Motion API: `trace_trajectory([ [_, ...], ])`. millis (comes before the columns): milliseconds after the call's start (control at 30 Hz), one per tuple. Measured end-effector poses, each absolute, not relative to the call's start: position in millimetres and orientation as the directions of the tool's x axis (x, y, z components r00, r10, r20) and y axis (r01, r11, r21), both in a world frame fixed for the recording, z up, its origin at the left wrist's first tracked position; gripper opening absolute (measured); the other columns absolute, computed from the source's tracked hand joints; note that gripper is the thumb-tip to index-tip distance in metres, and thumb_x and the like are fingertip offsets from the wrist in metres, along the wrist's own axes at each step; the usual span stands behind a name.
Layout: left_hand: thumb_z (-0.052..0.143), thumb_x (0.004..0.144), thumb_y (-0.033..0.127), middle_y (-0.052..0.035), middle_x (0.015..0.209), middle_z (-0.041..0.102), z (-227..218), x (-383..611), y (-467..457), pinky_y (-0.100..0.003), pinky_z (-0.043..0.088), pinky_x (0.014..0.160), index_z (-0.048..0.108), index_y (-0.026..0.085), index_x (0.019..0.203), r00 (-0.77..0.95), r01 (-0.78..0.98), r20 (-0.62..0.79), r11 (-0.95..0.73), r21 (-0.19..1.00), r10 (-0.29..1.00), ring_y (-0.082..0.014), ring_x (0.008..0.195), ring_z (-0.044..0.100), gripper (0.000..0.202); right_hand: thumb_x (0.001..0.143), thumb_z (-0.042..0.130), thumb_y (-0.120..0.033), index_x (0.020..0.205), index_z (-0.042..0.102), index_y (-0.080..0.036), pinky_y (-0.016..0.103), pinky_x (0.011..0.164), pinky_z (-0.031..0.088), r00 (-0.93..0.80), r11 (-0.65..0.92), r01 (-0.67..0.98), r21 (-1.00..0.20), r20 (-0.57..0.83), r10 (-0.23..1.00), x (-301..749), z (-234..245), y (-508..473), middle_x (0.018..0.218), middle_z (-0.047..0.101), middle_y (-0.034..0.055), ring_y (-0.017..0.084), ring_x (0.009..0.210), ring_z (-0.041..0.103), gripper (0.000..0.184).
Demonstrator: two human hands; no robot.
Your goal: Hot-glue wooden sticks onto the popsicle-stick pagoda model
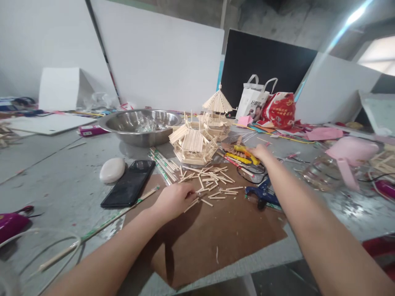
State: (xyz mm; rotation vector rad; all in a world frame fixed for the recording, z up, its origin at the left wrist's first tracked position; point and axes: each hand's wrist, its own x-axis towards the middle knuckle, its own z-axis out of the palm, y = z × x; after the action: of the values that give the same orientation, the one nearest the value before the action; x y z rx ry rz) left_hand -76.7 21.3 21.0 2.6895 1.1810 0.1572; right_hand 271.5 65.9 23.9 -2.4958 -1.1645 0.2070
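My left hand [174, 200] rests on the brown cardboard sheet [222, 238], fingers curled around short wooden sticks at the edge of a scattered pile of cut sticks [212, 181]. My right hand [261, 153] reaches far forward and closes on a yellow-handled tool [245, 154] lying beside the stick pavilion models [200, 131]. The fingers of that hand are mostly hidden behind its back. A blue glue gun [262, 194] lies just under my right forearm.
A steel bowl [140, 125] stands behind the models. A black phone [129, 188], a white oval object [112, 169] and long chopsticks [162, 162] lie left of the cardboard. Bags [268, 107], pink paper [324, 133] and a glass jar [322, 172] crowd the right.
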Motion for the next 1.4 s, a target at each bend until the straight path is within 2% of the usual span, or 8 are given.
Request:
trace_trajectory([
  [67,0.037,0.076,0.031,-0.0026,0.074,0.061,22.0,-77.6,22.0,-0.022,0.034,0.056,0.058,0.02,0.074,0.681,0.717,0.003,-0.669,0.197,0.732,-0.0148,0.067,0.054,0.023,0.071,0.051,-0.043,0.091,0.058,-0.007,0.039,0.073,0.039,0.6,-0.547,0.769,-0.33,0.079,0.796,263.7,31.7,57.0,0.099,0.055,0.0188,0.029,0.093,0.05,0.043],
  [233,0.035,0.077,0.032,-0.0033,0.074,0.061,20.8,-78.8,24.5,-0.024,0.035,0.057,0.057,0.021,0.075,0.698,0.704,0.019,-0.691,0.164,0.716,-0.0157,0.067,0.055,0.025,0.07,0.05,-0.037,0.081,0.062,-0.022,0.024,0.064,0.037,0.26,-0.23,0.937,-0.262,0.085,0.962,218.5,42.9,28.8,0.086,0.064,0.0028,0.015,0.077,0.056,0.022],
  [367,0.035,0.077,0.031,-0.0032,0.077,0.061,17.8,-78.7,26.2,-0.024,0.036,0.057,0.057,0.021,0.077,0.691,0.71,0.028,-0.687,0.154,0.722,-0.017,0.07,0.056,0.024,0.066,0.054,-0.03,0.074,0.062,-0.023,0.022,0.061,0.035,0.077,-0.066,0.97,-0.232,0.036,0.996,183.0,35.8,13.0,0.08,0.064,-0.0001,0.013,0.073,0.055,0.014],
  [600,0.034,0.078,0.033,-0.0039,0.079,0.062,16.3,-79.0,28.1,-0.026,0.037,0.056,0.058,0.022,0.079,0.659,0.742,0.044,-0.659,0.118,0.75,-0.0187,0.071,0.056,0.026,0.068,0.05,-0.038,0.075,0.061,-0.024,0.022,0.055,0.031,-0.004,0.008,0.977,-0.211,0.02,1.0,163.8,19.2,-0.9,0.078,0.063,-0.0002,0.014,0.071,0.054,0.019],
  [767,0.034,0.078,0.034,-0.0035,0.079,0.062,14.5,-79.6,30.1,-0.026,0.036,0.055,0.058,0.023,0.079,0.655,0.747,0.032,-0.654,0.121,0.755,-0.019,0.07,0.057,0.026,0.069,0.049,-0.031,0.069,0.061,-0.022,0.024,0.055,0.029,-0.027,0.034,0.978,-0.204,0.038,0.999,167.7,11.1,-2.2,0.075,0.063,0.0015,0.015,0.07,0.053,0.015],
  [1133,0.037,0.076,0.031,-0.001,0.077,0.062,11.9,-80.5,30.1,-0.026,0.037,0.055,0.057,0.024,0.077,0.629,0.772,0.041,-0.63,0.085,0.777,-0.0185,0.071,0.056,0.021,0.075,0.041,-0.032,0.074,0.057,-0.019,0.022,0.054,0.033,0.038,0.063,0.905,-0.42,0.228,0.973,167.6,13.6,-0.6,0.064,0.059,0.0004,0.011,0.056,0.048,0.02],
  [1267,0.038,0.077,0.031,-0.0021,0.083,0.059,13.0,-80.7,28.2,-0.026,0.038,0.057,0.055,0.023,0.08,0.563,0.803,0.221,-0.59,0.08,0.796,-0.0177,0.073,0.055,0.019,0.075,0.042,-0.031,0.072,0.055,-0.018,0.022,0.052,0.033,0.028,0.104,0.868,-0.486,0.257,0.966,166.7,13.1,-1.1,0.057,0.055,-0.0014,0.009,0.049,0.045,0.02],
  [1400,0.039,0.078,0.032,-0.0085,0.106,0.052,19.8,-82.6,28.1,-0.033,0.036,0.079,0.051,0.018,0.097,0.519,0.776,0.519,-0.629,0.048,0.679,-0.0222,0.1,0.045,0.026,0.076,0.042,-0.035,0.073,0.055,-0.017,0.022,0.052,0.034,-0.014,0.169,0.811,-0.56,0.27,0.963,161.8,18.1,-5.9,0.056,0.053,-0.0018,0.009,0.048,0.044,0.022],
])
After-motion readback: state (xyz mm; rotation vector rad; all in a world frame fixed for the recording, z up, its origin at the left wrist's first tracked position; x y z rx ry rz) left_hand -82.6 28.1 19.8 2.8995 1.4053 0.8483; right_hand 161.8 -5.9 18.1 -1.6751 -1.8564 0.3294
